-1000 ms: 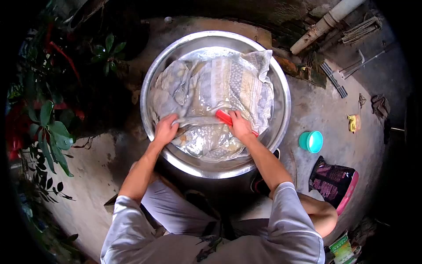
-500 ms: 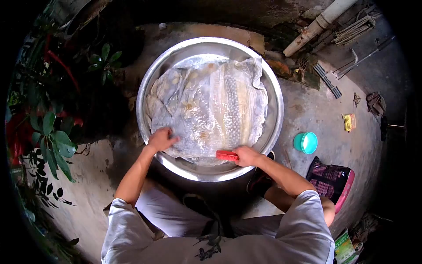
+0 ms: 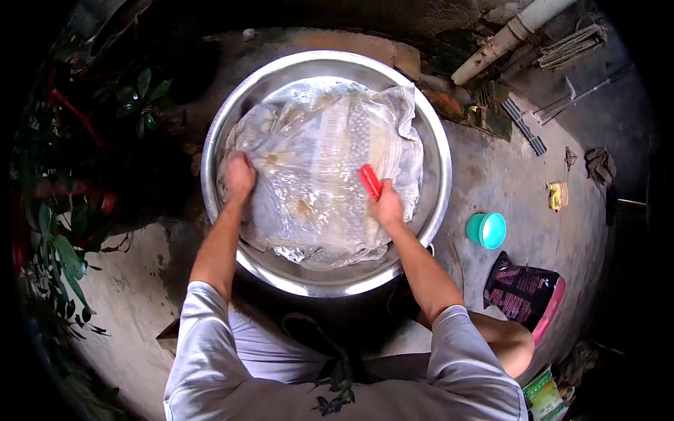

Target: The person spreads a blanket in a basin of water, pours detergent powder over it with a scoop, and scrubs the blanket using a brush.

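A wide metal basin (image 3: pixel 442 182) stands in front of me, with a wet, patterned, pale cloth (image 3: pixel 309 175) spread in it and shining with water. My right hand (image 3: pixel 388 205) grips a red scrubbing brush (image 3: pixel 369 182) over the right part of the cloth; the bristles are hidden from above. On the left side, my left hand (image 3: pixel 240 175) is closed on the cloth near its edge, where creases run away from the fingers. Foamy water (image 3: pixel 323 85) shows at the far side of the basin.
To the right on the concrete floor are a turquoise bucket (image 3: pixel 486 230) and a black and pink bag (image 3: pixel 523 288). A yellow packet (image 3: pixel 557 196) lies farther right. Leafy plants (image 3: pixel 67 259) crowd the left. A pipe (image 3: pixel 505 45) leans at the back right.
Both hands have moved away from me, up the basin. The brush has turned from lying crosswise to a steep slant. My left hand has closed on the cloth, which is shifted and newly creased.
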A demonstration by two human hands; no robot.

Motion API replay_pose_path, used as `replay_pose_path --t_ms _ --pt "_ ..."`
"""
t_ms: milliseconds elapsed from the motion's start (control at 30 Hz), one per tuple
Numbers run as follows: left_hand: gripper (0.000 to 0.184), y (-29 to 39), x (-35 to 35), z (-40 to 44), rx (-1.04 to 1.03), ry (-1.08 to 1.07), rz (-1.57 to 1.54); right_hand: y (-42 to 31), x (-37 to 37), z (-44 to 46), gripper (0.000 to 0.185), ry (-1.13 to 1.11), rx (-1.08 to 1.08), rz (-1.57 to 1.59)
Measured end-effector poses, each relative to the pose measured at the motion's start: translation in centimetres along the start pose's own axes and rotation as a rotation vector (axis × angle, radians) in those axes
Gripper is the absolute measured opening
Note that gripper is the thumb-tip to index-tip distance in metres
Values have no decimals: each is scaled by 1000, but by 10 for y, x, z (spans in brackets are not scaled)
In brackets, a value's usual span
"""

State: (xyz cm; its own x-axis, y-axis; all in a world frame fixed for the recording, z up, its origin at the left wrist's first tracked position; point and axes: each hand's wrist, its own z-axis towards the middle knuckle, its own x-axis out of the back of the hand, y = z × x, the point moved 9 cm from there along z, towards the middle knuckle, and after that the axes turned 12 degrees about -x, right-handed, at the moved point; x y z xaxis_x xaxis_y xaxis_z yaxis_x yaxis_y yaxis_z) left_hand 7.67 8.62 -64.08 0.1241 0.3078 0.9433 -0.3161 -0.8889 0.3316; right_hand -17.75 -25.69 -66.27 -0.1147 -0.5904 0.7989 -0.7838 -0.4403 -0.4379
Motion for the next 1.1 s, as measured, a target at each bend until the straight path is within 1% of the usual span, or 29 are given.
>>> replay_pose_path --t_ms 33,67,100,133,167,233,267,300,367,400,433,467,533,567,600,633,667,700,733,767,800,833,900,967,1000,1033,1067,1100 --pt "17 -8 13 9 -50 114 74 1 -2 -5 34 1 -6 1" --pt "18 -21 26 13 -54 255 40 -8 -8 -14 35 -56 119 43" --pt "18 -47 33 22 112 295 61 -18 -12 -22 35 -114 246 82" --pt "19 -35 54 31 100 297 128 -24 -4 -31 31 -162 201 -8" --pt "17 -23 66 36 89 240 153 -19 4 -35 31 -166 190 -25" --pt "20 8 72 30 -173 315 149 -20 37 -35 27 51 235 27" --pt "23 27 70 21 -227 343 132 -6 51 -25 24 158 203 126" --pt "28 54 72 4 -279 369 121 8 61 -14 26 229 104 131" --pt "46 77 31 -13 -317 121 -127 28 47 4 31 205 42 104" --pt "63 76 3 -15 -317 90 -74 20 44 2 31 207 48 107" --pt "81 81 -11 -19 -315 54 -21 8 32 -8 33 132 33 138" --pt "81 78 -18 -24 -313 54 -18 0 19 -17 35 58 17 167" --pt "113 66 -46 -34 -136 -383 249 -6 0 -30 38 44 24 117" --pt "113 58 -47 -34 -128 -385 246 -6 -8 -33 41 28 25 60" --pt "119 45 -51 -32 -133 -419 278 0 -21 -32 45 -59 -26 -20" --pt "126 35 -55 -30 -146 -456 311 5 -27 -37 45 -62 -33 -21" --pt "128 30 -57 -25 -151 -418 363 4 -38 -45 46 -105 25 -105" --pt "128 33 -56 -19 -153 -419 361 -1 -40 -53 47 -147 85 -189" --pt "129 32 -56 -15 -133 -449 368 -5 -36 -60 46 -179 169 -207" --pt "129 30 -56 -11 -112 -479 377 -3 -27 -57 46 -180 168 -208" --pt "119 43 -46 -12 -108 -502 330 -2 -14 -50 45 -204 189 -83" --pt "119 50 -54 -20 -100 -508 330 -2 -1 -41 45 -232 210 42" --pt "80 86 -36 -35 -194 -11 328 13 43 -13 46 -63 -16 73" --pt "60 147 -59 -86 -294 -411 -73 21 71 12 48 56 -97 195" --pt "46 182 -77 -128 -378 -488 -266 24 70 24 48 49 -103 193" --pt "48 219 -71 -169 -643 -257 -438 19 66 36 49 26 -19 153" --pt "47 246 -68 -195 -716 -242 -456 12 61 43 51 1 67 114" --pt "46 266 -64 -211 -791 -227 -474 7 62 45 51 -3 63 112"
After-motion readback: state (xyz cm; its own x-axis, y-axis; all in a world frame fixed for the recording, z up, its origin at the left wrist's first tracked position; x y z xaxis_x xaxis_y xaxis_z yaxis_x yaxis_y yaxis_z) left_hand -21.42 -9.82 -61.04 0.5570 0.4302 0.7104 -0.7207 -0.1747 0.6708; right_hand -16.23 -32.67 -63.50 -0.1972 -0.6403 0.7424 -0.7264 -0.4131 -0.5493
